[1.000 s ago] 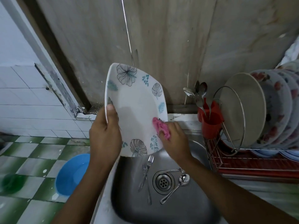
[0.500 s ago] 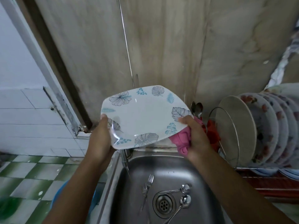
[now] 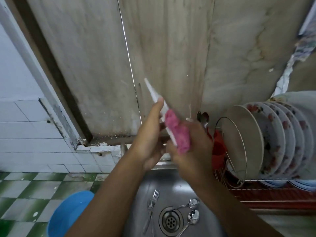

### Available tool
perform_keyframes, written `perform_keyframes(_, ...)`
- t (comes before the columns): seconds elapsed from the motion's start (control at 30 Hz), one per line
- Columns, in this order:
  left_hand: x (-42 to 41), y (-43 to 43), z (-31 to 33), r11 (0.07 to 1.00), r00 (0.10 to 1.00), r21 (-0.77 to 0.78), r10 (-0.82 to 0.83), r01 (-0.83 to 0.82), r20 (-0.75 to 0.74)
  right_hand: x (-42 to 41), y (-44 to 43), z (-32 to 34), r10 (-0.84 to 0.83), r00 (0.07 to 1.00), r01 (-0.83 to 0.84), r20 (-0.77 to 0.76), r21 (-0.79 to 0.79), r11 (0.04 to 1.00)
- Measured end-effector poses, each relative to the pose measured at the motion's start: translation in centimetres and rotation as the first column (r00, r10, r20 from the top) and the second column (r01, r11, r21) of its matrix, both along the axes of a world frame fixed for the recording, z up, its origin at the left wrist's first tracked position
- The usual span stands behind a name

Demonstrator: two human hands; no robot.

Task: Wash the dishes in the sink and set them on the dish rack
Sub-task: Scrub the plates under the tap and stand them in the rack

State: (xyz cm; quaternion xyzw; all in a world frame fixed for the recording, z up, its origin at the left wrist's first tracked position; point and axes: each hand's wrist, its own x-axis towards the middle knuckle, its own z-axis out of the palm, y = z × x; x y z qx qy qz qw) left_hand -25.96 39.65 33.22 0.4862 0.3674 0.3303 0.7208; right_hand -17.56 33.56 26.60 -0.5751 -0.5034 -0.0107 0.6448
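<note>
Plate [image 3: 153, 94] edge-on above the sink [image 3: 171, 182], long axis slanting upper left to lower right; left hand [image 3: 150, 135] grips it, thumb along the rim; right hand [image 3: 193, 151] clutches a pink cloth [image 3: 177, 132] against it.

A white plate [image 3: 154, 95] is held edge-on, tilted, by the left hand [image 3: 148, 134]; a pink cloth [image 3: 177, 132] is pressed onto it by the right hand [image 3: 193, 151].
</note>
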Motion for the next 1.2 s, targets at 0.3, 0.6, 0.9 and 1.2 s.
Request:
perform_keyframes(0.3, -0.2, 0.7, -5.0, 0.914, 0.925, -0.159, 0.379, -0.374, 0.003, 2.1, -1.3, -6.6, 0.282, 0.939, -0.224, 0.197, -0.274, 0.935)
perform_keyframes(0.6, -0.3, 0.0, -6.8, 0.805, 0.8, 0.115, 0.592, -0.582, -0.098, 0.3, 0.6, -7.4, 0.008, 0.986, -0.042, -0.165, -0.202, 0.978)
perform_keyframes(0.9, -2.3, -0.9, -8.4, 0.776, 0.775, 0.082, 0.63, -0.626, -0.052, -0.3, 0.9, -10.4, -0.102, 0.91, -0.037, -0.402, -0.323, 0.946)
perform_keyframes(1.2, -6.0, -2.9, -10.2, 0.847, 0.837, 0.26, 0.515, -0.463, -0.186, 4.9, 4.8, -15.6, -0.291, 0.869, -0.042, -0.401, -0.645, 0.763)
